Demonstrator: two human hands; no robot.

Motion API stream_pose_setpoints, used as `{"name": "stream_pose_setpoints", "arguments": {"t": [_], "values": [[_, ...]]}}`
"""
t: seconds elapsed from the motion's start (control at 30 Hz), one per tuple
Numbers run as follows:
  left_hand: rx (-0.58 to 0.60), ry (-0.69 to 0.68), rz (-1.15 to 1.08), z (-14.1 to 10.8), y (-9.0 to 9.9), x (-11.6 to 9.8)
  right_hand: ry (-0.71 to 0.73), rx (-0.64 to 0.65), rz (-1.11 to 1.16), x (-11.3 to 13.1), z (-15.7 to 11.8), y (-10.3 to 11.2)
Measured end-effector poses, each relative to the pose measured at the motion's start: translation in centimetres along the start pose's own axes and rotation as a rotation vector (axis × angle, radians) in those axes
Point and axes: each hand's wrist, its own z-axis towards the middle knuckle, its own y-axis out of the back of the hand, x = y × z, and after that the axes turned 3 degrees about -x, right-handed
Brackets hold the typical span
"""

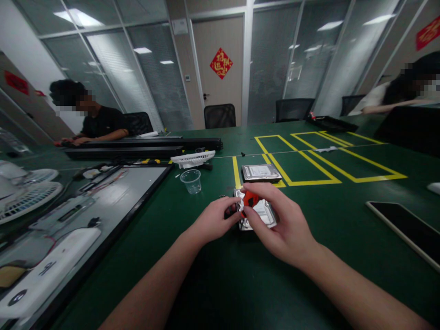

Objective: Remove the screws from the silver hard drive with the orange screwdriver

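My right hand [283,222] pinches a small red and black object [251,200] over a silver hard drive [263,215] on the green table. My left hand [216,219] has its fingertips together at the left side of that object, around something small and whitish that I cannot make out. The two hands nearly meet there, and they hide part of the drive. Just beyond them lies a second hard drive [261,173] with its label up. A clear plastic cup [191,181] stands to the left.
At left, a large panel [137,183] bears a white casing [51,270]; white fan grilles [30,201] lie beside it. Black bars [137,149] lie farther back. A phone [405,229] is at right. Two people sit across the green table [330,256].
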Motion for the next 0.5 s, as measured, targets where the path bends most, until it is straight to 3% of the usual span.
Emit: {"name": "stream_pose_setpoints", "arguments": {"t": [0.17,0.33,0.5], "values": [[0.011,0.015,0.017,-0.02,0.05,0.09,-0.064,0.005,0.02,-0.07,-0.18,0.05],[0.017,-0.006,-0.002,-0.05,0.21,-0.08,0.037,-0.009,-0.029,-0.26,0.37,0.11],[0.002,-0.009,-0.005,-0.04,0.11,-0.15,0.043,-0.033,-0.04,-0.18,0.44,0.02]]}}
